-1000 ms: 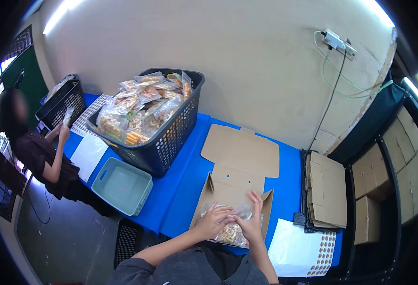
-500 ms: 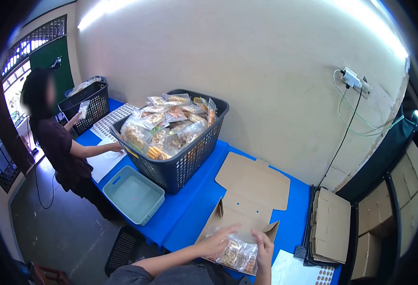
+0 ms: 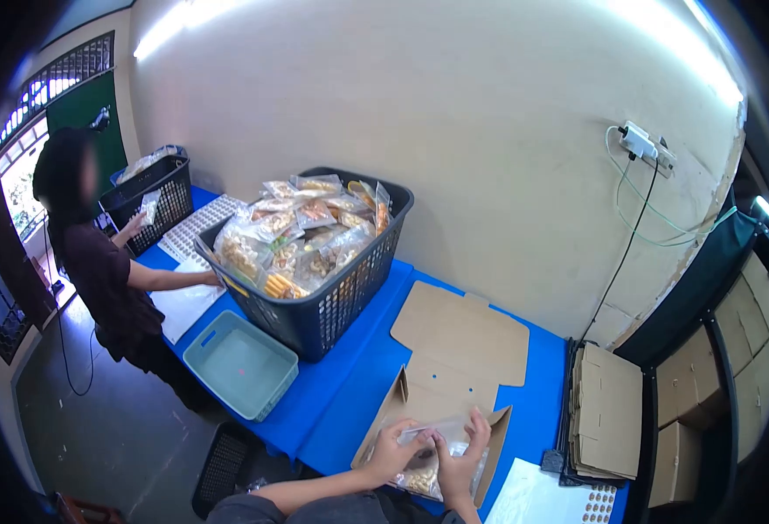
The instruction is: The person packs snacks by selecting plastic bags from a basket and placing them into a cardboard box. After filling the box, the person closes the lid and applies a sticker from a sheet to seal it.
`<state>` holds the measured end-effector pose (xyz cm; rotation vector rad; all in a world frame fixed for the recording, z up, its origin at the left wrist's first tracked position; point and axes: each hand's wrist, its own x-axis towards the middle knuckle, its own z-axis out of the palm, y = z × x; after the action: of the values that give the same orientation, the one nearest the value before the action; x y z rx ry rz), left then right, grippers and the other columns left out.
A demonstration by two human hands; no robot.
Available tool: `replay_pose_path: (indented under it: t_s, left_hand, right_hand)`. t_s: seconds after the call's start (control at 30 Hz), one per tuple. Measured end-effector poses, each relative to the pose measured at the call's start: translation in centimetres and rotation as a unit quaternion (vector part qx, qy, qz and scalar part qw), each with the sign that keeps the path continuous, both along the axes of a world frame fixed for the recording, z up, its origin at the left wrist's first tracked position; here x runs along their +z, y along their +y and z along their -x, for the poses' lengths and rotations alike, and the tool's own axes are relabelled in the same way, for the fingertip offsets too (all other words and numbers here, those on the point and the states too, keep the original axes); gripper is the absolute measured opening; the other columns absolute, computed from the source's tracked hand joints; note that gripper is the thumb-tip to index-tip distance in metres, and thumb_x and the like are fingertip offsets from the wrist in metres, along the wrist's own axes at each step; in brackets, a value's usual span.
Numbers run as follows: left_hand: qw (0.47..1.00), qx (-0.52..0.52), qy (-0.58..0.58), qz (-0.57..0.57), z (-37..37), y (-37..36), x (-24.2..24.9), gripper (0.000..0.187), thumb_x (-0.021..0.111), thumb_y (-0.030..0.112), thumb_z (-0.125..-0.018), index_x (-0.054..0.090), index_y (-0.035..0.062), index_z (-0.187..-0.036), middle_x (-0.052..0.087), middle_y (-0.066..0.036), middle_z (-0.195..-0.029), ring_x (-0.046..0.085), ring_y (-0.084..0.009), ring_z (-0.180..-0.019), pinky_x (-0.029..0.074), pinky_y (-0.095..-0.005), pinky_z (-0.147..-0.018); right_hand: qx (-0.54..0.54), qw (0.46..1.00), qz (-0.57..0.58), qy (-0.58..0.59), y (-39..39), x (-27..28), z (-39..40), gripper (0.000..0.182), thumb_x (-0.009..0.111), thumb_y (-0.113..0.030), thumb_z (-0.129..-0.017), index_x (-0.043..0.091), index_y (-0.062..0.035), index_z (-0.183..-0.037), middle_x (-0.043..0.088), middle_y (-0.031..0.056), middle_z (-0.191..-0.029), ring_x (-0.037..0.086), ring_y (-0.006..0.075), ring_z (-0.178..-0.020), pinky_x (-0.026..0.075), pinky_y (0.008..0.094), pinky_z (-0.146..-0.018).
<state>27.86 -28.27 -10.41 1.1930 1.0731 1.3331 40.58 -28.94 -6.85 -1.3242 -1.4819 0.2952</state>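
Observation:
In front of me, an open cardboard box [image 3: 489, 450] holds clear plastic bags of snacks. My left hand [image 3: 391, 454] pinches the upper edge of a clear snack bag [image 3: 421, 479], whose pale pieces show through low in the box. My right hand [image 3: 460, 461] is on the same bag's upper part, thumb close to the left fingertips and fingers raised around the plastic. Both hands are over the front part of the box, hiding some of its contents. The box's large lid flap [image 3: 463, 332] lies folded back on the blue table [image 3: 349, 410].
A dark basket [image 3: 332, 310] piled with snack packets stands beyond a grey-green tray [image 3: 240, 367]. Flattened cartons [image 3: 607, 410] are stacked at right, near a sticker sheet [image 3: 550, 498]. At left, a person [image 3: 96, 253] holds a packet near another dark basket [image 3: 153, 196].
My hands have come together on the bag's upper edge; before, they were apart over the bags. The view has shifted slightly. The other person still holds a packet.

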Motion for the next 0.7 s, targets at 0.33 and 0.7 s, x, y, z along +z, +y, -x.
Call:
replay_pose_path:
  t_s: [0.33, 0.7]
  left_hand:
    - [0.977, -0.157, 0.144, -0.031, 2.6, 1.5, -2.0, 0.03, 0.046, 0.028, -0.098, 0.064, 0.0079, -0.112, 0.067, -0.007, -0.108, 0.06, -0.0226, -0.108, 0.01, -0.0496, -0.113]
    - [0.987, -0.146, -0.05, -0.052, 0.1, 2.6, -2.9, 0.065, 0.05, 0.008, -0.093, 0.015, 0.0033, -0.148, 0.035, -0.018, -0.143, 0.037, -0.0272, -0.132, 0.028, -0.0386, -0.11]
  right_hand:
    - [0.186, 0.881, 0.211, 0.381, 1.8, -3.1, -2.9, 0.01, 0.063, -0.006, -0.087, 0.069, 0.001, -0.09, 0.066, 0.0118, -0.1, 0.059, 0.0186, -0.101, 0.043, 0.0305, -0.092]
    - [0.06, 0.994, 0.074, 0.06, 1.7, -2.0, -1.8, 0.022, 0.056, -0.003, -0.087, 0.065, -0.0023, -0.107, 0.065, 0.0154, -0.102, 0.062, 0.0288, -0.099, 0.045, 0.0359, -0.091]
